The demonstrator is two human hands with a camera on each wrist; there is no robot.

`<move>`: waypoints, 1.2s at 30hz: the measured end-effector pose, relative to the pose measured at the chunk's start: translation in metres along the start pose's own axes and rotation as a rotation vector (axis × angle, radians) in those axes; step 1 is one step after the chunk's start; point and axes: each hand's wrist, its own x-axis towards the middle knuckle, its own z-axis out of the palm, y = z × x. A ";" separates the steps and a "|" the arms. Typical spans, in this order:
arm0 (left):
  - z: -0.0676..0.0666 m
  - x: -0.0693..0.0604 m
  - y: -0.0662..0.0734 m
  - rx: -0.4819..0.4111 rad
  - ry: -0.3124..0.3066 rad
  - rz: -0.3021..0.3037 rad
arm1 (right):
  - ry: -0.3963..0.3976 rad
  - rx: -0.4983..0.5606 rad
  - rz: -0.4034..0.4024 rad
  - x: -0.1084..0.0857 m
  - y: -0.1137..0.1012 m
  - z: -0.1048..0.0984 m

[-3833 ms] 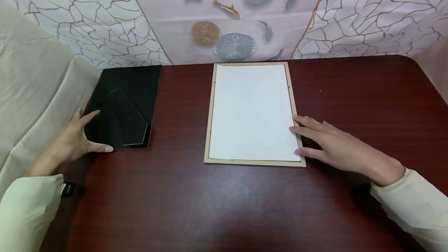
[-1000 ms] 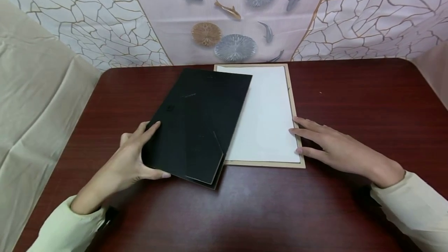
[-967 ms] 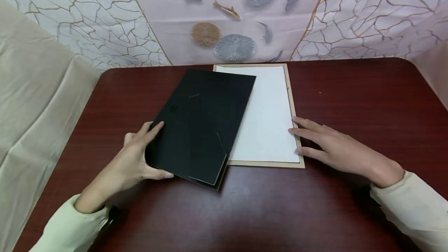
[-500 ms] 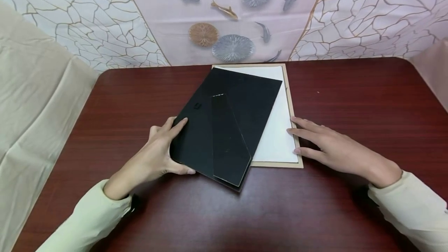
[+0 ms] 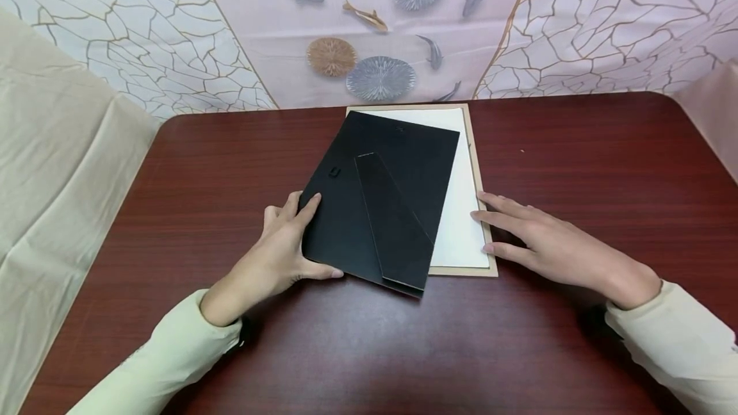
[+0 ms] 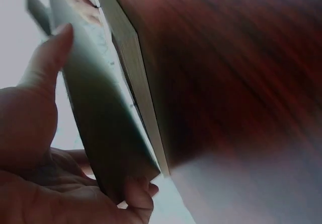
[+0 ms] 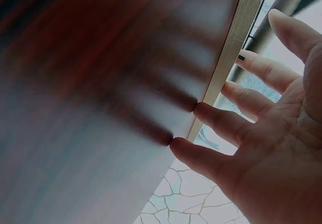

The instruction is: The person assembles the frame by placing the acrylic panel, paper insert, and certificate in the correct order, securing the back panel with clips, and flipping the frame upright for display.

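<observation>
Slantwise, a black backing board [image 5: 383, 203] tilts over a white sheet [image 5: 461, 223] in a pale frame [image 5: 461, 271] on the worktop [image 5: 375, 351], its near left corner gripped between the left hand's [image 5: 277, 252] thumb and fingers, while the right hand [image 5: 556, 245], fingers spread, touches the frame's right edge.

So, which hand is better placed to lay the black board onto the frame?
Probably the left hand: it grips the black board, partly over the frame. The right hand rests at the frame's right edge.
</observation>
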 end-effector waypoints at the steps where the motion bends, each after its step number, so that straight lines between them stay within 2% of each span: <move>1: 0.002 0.000 0.002 0.012 0.005 0.001 | 0.001 -0.002 -0.002 0.000 0.000 0.000; 9: 0.011 0.000 0.016 0.074 0.053 0.027 | 0.002 -0.003 -0.006 0.000 0.001 0.000; 13: 0.012 0.000 0.027 0.092 0.053 0.037 | -0.014 -0.002 0.014 0.000 0.000 0.000; 21: 0.014 0.007 0.042 0.126 -0.001 0.016 | -0.009 0.019 0.012 -0.003 0.003 -0.001; 29: 0.013 0.014 0.048 0.109 -0.046 0.016 | 0.013 -0.035 0.025 -0.006 0.004 -0.002; 36: 0.017 0.018 0.053 0.118 -0.056 0.006 | 0.013 -0.049 0.036 -0.008 0.003 -0.002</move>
